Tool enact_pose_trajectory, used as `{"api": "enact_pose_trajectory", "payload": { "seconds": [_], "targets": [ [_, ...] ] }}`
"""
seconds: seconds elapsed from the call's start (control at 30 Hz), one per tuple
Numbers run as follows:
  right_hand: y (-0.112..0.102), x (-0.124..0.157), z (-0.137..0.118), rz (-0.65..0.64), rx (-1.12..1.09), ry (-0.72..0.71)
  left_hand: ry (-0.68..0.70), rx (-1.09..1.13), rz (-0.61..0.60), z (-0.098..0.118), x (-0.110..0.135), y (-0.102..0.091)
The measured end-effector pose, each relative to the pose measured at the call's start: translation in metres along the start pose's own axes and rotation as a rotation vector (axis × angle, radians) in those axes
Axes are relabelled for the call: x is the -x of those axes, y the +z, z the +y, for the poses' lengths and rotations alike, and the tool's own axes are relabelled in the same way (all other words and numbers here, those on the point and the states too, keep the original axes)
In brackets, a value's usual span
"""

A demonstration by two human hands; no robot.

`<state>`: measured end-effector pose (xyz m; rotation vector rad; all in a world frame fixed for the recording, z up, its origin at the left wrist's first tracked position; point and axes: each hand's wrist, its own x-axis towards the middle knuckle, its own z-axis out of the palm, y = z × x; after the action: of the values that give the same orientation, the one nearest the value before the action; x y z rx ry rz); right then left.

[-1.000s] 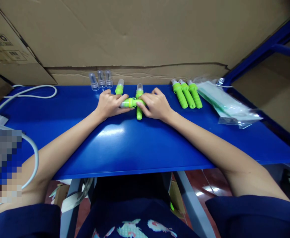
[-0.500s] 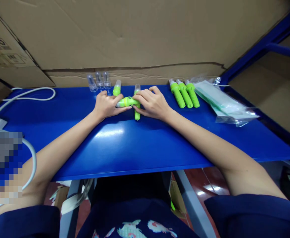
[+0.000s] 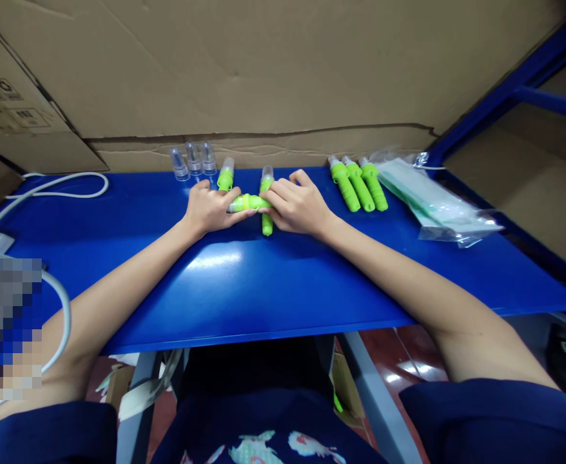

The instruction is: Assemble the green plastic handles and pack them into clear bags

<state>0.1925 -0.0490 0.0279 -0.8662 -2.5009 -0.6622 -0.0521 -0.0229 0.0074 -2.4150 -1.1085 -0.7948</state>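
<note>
- The left hand pinched the green tube near its clear end; the right hand gripped its other end.
- Steady alignment probably served best.

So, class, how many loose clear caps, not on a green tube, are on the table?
3, at the back of the blue table, beyond the left hand: a left cap, a middle cap and a right cap. The left or right hand could hide others.
</note>
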Motion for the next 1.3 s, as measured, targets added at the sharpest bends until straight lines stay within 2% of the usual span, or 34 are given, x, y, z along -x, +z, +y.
{"api": "enact_pose_trajectory", "payload": {
  "seconds": [0.23,0.73,0.87,0.93,1.03,1.13,1.2,1.3],
  "targets": [
    [-0.001,-0.001,-0.001,-0.01,0.017,0.007,-0.057,0.062,-0.043,0.005,-0.002,-0.005],
    [0.004,0.001,-0.004,-0.029,0.01,0.064,-0.023,0.03,-0.001,0.007,-0.004,-0.011],
    [0.007,0.002,-0.002,-0.026,0.02,0.052,-0.043,0.11,0.042,0.01,-0.005,-0.017],
    [0.009,0.002,0.0,-0.021,0.007,0.074,-0.099,0.19,0.099,0.01,-0.005,-0.018],
    [0.014,0.004,0.007,0.001,-0.058,0.149,-0.24,0.304,0.205,0.008,-0.005,-0.015],
    [0.021,0.005,0.017,0.072,-0.204,0.3,-0.349,0.356,0.248,0.001,-0.005,-0.007],
    [0.026,0.007,0.025,0.119,-0.353,0.443,-0.398,0.353,0.225,-0.002,-0.005,-0.001],
    [0.031,0.01,0.036,0.132,-0.594,0.669,-0.442,0.318,0.115,-0.001,-0.005,0.003]
  ]
}}
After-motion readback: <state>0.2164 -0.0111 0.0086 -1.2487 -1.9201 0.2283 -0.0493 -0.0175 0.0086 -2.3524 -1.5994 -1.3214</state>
